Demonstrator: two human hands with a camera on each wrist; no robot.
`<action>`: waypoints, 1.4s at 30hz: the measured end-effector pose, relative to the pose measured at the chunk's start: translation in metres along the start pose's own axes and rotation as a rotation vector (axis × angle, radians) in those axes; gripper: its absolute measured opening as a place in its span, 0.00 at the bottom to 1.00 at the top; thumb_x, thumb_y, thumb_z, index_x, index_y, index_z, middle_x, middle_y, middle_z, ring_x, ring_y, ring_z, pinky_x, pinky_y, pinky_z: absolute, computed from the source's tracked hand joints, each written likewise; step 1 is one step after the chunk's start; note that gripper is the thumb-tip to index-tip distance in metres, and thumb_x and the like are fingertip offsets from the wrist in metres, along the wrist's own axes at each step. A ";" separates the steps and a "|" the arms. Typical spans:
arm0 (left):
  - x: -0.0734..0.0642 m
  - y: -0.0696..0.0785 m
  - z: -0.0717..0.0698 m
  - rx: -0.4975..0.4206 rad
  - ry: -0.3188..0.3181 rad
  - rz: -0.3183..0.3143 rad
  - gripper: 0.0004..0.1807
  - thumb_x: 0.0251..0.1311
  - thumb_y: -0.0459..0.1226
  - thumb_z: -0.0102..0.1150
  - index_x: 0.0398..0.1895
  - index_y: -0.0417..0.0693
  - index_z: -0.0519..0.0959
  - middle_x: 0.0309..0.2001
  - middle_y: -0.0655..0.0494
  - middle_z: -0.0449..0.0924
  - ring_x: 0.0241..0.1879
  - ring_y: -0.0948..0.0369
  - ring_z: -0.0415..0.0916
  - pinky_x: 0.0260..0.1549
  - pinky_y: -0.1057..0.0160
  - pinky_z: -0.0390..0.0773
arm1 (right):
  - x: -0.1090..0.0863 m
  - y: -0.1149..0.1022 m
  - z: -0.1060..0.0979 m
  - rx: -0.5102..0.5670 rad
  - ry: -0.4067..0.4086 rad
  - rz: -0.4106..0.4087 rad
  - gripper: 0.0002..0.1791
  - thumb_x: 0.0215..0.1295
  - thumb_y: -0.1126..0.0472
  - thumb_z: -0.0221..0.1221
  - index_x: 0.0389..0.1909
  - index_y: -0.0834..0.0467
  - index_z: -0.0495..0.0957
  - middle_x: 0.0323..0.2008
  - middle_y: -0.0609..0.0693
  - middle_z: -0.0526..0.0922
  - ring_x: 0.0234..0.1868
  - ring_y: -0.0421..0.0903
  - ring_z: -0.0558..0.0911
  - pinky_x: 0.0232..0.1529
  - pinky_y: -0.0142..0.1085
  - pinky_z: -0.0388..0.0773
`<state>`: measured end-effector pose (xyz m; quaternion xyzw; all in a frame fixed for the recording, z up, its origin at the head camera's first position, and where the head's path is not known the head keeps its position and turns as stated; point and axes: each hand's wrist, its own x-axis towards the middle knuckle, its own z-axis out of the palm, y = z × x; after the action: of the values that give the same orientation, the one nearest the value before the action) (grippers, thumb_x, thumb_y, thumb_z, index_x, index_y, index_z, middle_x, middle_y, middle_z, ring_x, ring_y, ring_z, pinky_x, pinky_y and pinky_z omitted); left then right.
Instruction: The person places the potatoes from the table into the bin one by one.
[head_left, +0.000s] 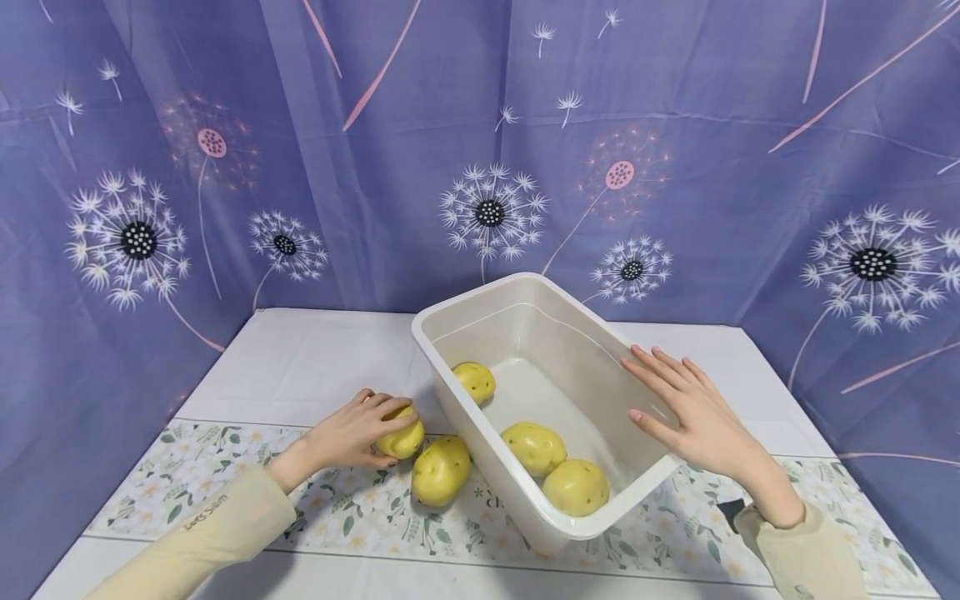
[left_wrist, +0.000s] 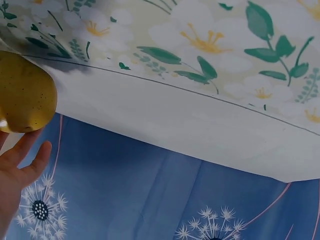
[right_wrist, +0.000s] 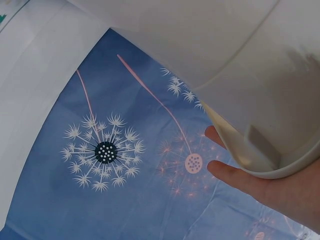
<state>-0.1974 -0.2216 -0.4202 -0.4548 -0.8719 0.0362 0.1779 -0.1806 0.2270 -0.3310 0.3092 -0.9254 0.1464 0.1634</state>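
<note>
My left hand grips a yellow potato beside the bin, with its fingers curled over the top. In the left wrist view the same potato shows at the left edge, against the fingertips. Another potato lies on the table, close to the bin's left wall. A white plastic bin stands at an angle. Inside it are three potatoes: one by the left wall and two near the front. With fingers extended, my right hand rests on the bin's right rim.
Under the bin lies a white table with a floral-printed band across it. A purple dandelion-print curtain hangs behind and at both sides. Near the right sleeve is a small dark item.
</note>
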 end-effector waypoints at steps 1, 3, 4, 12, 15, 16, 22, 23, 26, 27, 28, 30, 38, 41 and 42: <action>0.000 0.000 -0.001 0.004 -0.002 0.000 0.38 0.37 0.54 0.66 0.54 0.50 0.72 0.52 0.46 0.71 0.45 0.52 0.71 0.41 0.52 0.70 | 0.000 0.000 0.000 0.000 0.000 0.000 0.33 0.57 0.51 0.55 0.64 0.52 0.59 0.67 0.53 0.58 0.67 0.57 0.55 0.67 0.50 0.40; 0.000 0.000 -0.002 0.015 0.001 0.003 0.38 0.37 0.55 0.65 0.55 0.51 0.71 0.52 0.47 0.71 0.45 0.52 0.71 0.41 0.52 0.70 | 0.000 0.000 0.000 0.000 0.000 -0.001 0.33 0.57 0.51 0.55 0.64 0.52 0.59 0.66 0.54 0.58 0.67 0.57 0.55 0.68 0.50 0.40; 0.000 0.000 -0.002 0.020 0.004 0.005 0.38 0.37 0.55 0.65 0.55 0.51 0.71 0.52 0.47 0.71 0.45 0.52 0.71 0.41 0.52 0.70 | 0.000 0.000 0.000 -0.001 0.000 -0.001 0.33 0.57 0.51 0.55 0.64 0.52 0.59 0.66 0.54 0.58 0.67 0.57 0.55 0.68 0.50 0.40; -0.001 -0.001 -0.006 0.076 0.053 0.031 0.38 0.36 0.57 0.65 0.55 0.54 0.70 0.51 0.49 0.72 0.44 0.54 0.71 0.40 0.54 0.70 | 0.000 -0.001 0.000 0.003 0.004 -0.005 0.33 0.57 0.52 0.56 0.64 0.52 0.59 0.66 0.53 0.58 0.67 0.57 0.55 0.67 0.51 0.40; -0.001 -0.001 -0.008 0.093 0.066 0.043 0.39 0.34 0.56 0.66 0.55 0.54 0.70 0.51 0.49 0.72 0.44 0.54 0.71 0.40 0.54 0.70 | 0.000 0.000 0.000 0.003 0.006 -0.005 0.33 0.57 0.52 0.56 0.64 0.52 0.60 0.66 0.53 0.58 0.67 0.57 0.56 0.67 0.52 0.41; -0.001 0.000 -0.008 0.100 0.066 0.047 0.40 0.33 0.57 0.66 0.55 0.54 0.70 0.51 0.49 0.72 0.44 0.54 0.71 0.39 0.54 0.70 | 0.000 0.000 0.000 0.003 0.006 -0.005 0.33 0.57 0.52 0.56 0.64 0.52 0.60 0.67 0.53 0.58 0.67 0.57 0.56 0.67 0.52 0.41; -0.001 0.000 -0.012 0.125 0.067 0.070 0.41 0.33 0.57 0.67 0.55 0.54 0.70 0.50 0.49 0.72 0.44 0.54 0.71 0.39 0.53 0.70 | 0.000 0.000 0.000 0.005 0.004 -0.004 0.33 0.57 0.52 0.56 0.64 0.51 0.59 0.67 0.53 0.58 0.67 0.57 0.55 0.67 0.52 0.41; -0.001 0.000 -0.013 0.127 0.068 0.071 0.41 0.33 0.57 0.67 0.55 0.54 0.70 0.50 0.49 0.72 0.44 0.54 0.71 0.39 0.53 0.70 | 0.000 0.000 0.000 0.004 0.004 -0.004 0.33 0.57 0.52 0.56 0.64 0.51 0.59 0.66 0.53 0.58 0.67 0.57 0.55 0.67 0.52 0.41; 0.000 0.001 -0.017 0.134 0.070 0.074 0.41 0.32 0.57 0.67 0.55 0.54 0.70 0.50 0.49 0.72 0.44 0.53 0.71 0.39 0.53 0.70 | 0.001 0.000 0.000 0.004 0.003 -0.004 0.33 0.57 0.52 0.56 0.64 0.51 0.59 0.66 0.55 0.59 0.67 0.57 0.55 0.67 0.52 0.41; 0.000 0.001 -0.018 0.136 0.071 0.073 0.41 0.32 0.57 0.67 0.56 0.55 0.69 0.51 0.49 0.72 0.44 0.53 0.71 0.40 0.53 0.70 | 0.001 -0.001 0.000 0.004 0.003 -0.003 0.33 0.57 0.52 0.56 0.64 0.51 0.59 0.66 0.55 0.59 0.67 0.57 0.56 0.66 0.52 0.41; 0.000 0.002 -0.019 0.136 0.073 0.073 0.41 0.32 0.57 0.67 0.56 0.55 0.69 0.51 0.49 0.72 0.44 0.53 0.71 0.40 0.53 0.70 | 0.001 -0.001 0.000 0.005 0.002 -0.003 0.33 0.57 0.52 0.56 0.64 0.51 0.59 0.66 0.55 0.59 0.67 0.57 0.56 0.66 0.52 0.41; 0.001 0.002 -0.021 0.138 0.080 0.074 0.41 0.32 0.57 0.67 0.55 0.56 0.69 0.51 0.50 0.72 0.44 0.53 0.71 0.40 0.53 0.70 | 0.001 -0.001 0.000 0.006 0.001 0.000 0.33 0.57 0.52 0.56 0.64 0.51 0.59 0.66 0.55 0.59 0.67 0.57 0.56 0.66 0.53 0.42; 0.002 0.004 -0.028 0.138 0.118 0.099 0.42 0.30 0.56 0.69 0.55 0.55 0.69 0.50 0.49 0.73 0.44 0.53 0.71 0.40 0.53 0.69 | 0.001 -0.001 -0.001 0.010 -0.002 0.003 0.33 0.57 0.51 0.55 0.64 0.51 0.59 0.66 0.54 0.58 0.67 0.57 0.55 0.66 0.53 0.42; 0.002 0.004 -0.031 0.141 0.124 0.108 0.43 0.30 0.57 0.69 0.56 0.55 0.69 0.50 0.49 0.73 0.44 0.53 0.71 0.40 0.53 0.69 | 0.000 -0.001 -0.001 0.009 -0.003 0.004 0.33 0.58 0.51 0.55 0.65 0.50 0.59 0.67 0.53 0.57 0.67 0.57 0.55 0.66 0.53 0.41; 0.003 0.004 -0.032 0.143 0.126 0.110 0.43 0.30 0.57 0.69 0.56 0.55 0.69 0.50 0.49 0.73 0.44 0.53 0.71 0.40 0.53 0.69 | 0.000 -0.001 -0.001 0.009 -0.003 0.003 0.33 0.58 0.51 0.55 0.65 0.50 0.59 0.67 0.53 0.57 0.67 0.57 0.55 0.66 0.53 0.41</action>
<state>-0.1843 -0.2201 -0.3906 -0.4894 -0.8279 0.0791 0.2623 -0.1801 0.2265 -0.3298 0.3086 -0.9255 0.1502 0.1605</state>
